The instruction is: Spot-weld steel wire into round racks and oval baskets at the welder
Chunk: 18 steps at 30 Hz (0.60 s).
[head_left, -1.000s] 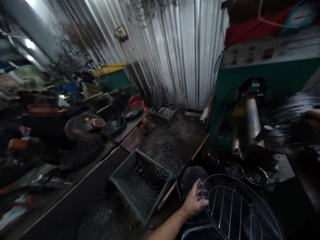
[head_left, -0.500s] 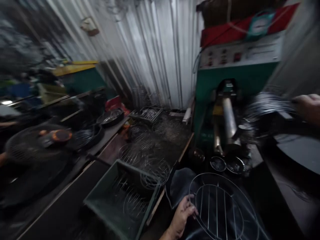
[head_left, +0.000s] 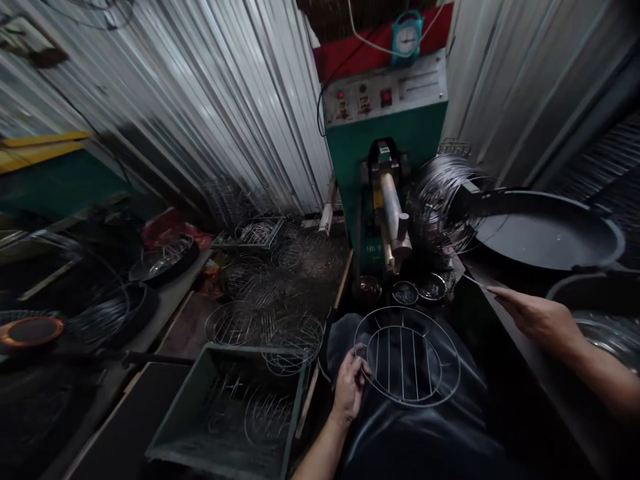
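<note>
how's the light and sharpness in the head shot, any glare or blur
Head view: dim overall, the inside of the green crate sunk in shadow; head view: soft sheen on the dark glossy material beneath the wire rack, pale streaks along the corrugated wall; head view: the orange-rimmed disc at the left edge looks soft, the rack by the left hand clearer.

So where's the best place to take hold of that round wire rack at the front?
The round wire rack is probably best pinched by its outer ring, coming from the left, as the left hand does. That ring is thin, and the open gap just inside it leaves room for fingers to close around the wire.
</note>
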Each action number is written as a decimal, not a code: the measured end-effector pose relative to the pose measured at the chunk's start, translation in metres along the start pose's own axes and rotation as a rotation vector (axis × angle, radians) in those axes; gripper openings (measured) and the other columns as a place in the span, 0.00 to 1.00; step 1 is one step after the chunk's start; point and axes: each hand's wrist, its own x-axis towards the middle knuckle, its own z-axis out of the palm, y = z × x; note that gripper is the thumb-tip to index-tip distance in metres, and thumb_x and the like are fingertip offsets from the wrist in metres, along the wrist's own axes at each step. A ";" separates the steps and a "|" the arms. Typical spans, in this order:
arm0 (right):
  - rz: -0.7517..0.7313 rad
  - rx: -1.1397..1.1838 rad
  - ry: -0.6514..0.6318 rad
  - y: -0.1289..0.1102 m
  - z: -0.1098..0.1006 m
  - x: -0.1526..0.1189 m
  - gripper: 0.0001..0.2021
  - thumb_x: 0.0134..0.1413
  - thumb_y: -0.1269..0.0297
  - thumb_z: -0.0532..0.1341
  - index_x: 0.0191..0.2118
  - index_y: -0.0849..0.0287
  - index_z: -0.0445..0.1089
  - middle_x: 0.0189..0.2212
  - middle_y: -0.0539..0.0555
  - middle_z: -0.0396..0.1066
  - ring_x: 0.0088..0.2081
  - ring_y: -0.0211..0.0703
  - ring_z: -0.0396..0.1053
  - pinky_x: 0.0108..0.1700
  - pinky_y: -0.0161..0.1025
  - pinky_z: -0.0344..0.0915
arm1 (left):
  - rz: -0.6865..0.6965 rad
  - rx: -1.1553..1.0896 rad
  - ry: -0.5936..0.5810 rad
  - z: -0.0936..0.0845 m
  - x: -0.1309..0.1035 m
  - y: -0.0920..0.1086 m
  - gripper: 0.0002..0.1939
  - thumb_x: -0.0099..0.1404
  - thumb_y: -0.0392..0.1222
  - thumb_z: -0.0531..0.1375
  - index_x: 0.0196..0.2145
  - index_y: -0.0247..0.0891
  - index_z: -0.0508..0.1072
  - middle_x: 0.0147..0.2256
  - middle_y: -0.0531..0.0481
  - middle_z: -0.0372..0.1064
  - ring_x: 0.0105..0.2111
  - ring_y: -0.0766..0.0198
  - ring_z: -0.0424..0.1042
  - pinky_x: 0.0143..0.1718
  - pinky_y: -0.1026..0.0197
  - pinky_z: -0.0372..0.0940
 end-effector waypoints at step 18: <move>0.322 -0.157 -0.125 0.041 0.020 0.017 0.18 0.57 0.70 0.48 0.17 0.59 0.60 0.12 0.52 0.60 0.09 0.26 0.44 0.16 0.33 0.42 | 0.003 -0.057 0.026 -0.006 -0.004 -0.013 0.24 0.53 0.46 0.64 0.47 0.36 0.69 0.22 0.54 0.62 0.24 0.72 0.61 0.23 0.70 0.50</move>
